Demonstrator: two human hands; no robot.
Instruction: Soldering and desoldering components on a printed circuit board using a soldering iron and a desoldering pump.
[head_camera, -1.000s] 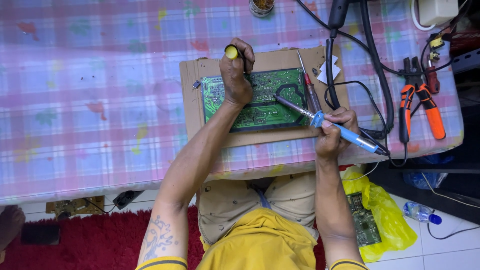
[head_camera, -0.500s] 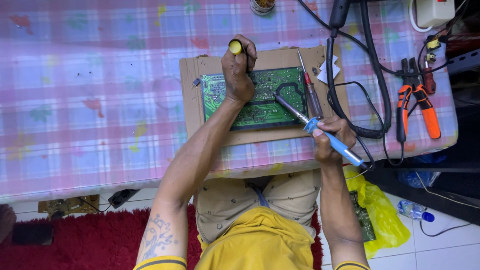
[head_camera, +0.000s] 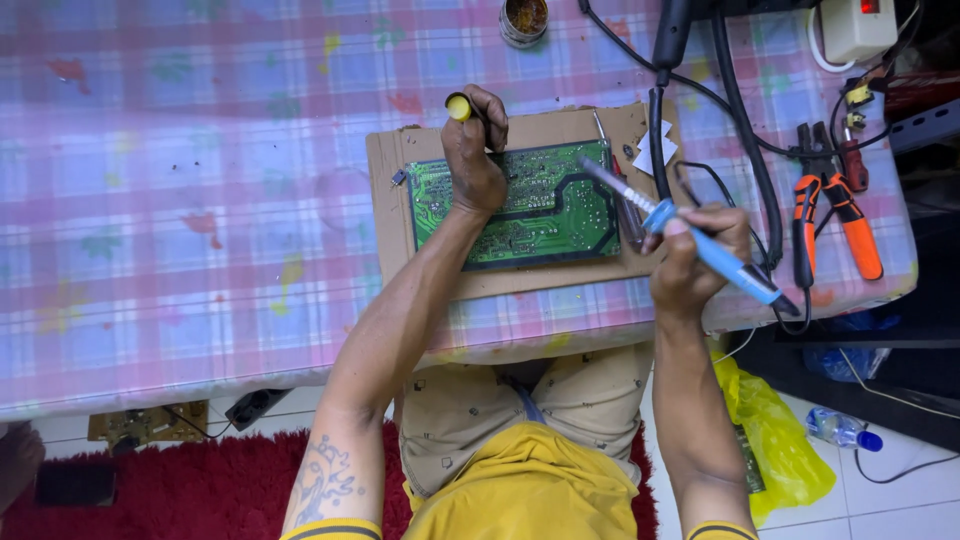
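Observation:
A green circuit board (head_camera: 540, 210) lies solder side up on a sheet of brown cardboard (head_camera: 520, 280) on the table. My left hand (head_camera: 472, 160) rests on the board's left part and grips a tool with a yellow end (head_camera: 458, 106). My right hand (head_camera: 690, 265) holds a blue-handled soldering iron (head_camera: 715, 255) by the table's near edge, its metal tip (head_camera: 590, 168) lifted over the board's upper right corner.
A pink plaid cloth (head_camera: 200, 200) covers the table. Orange-handled pliers (head_camera: 835, 205), black cables (head_camera: 740, 130), a white power strip (head_camera: 855, 25) and a small round tin (head_camera: 524, 18) lie to the right and back. A yellow bag (head_camera: 775, 430) and red rug (head_camera: 150, 490) are on the floor.
My right hand has raised the soldering iron, swinging its tip up toward the board's upper right corner. My left hand stays on the board with its tool.

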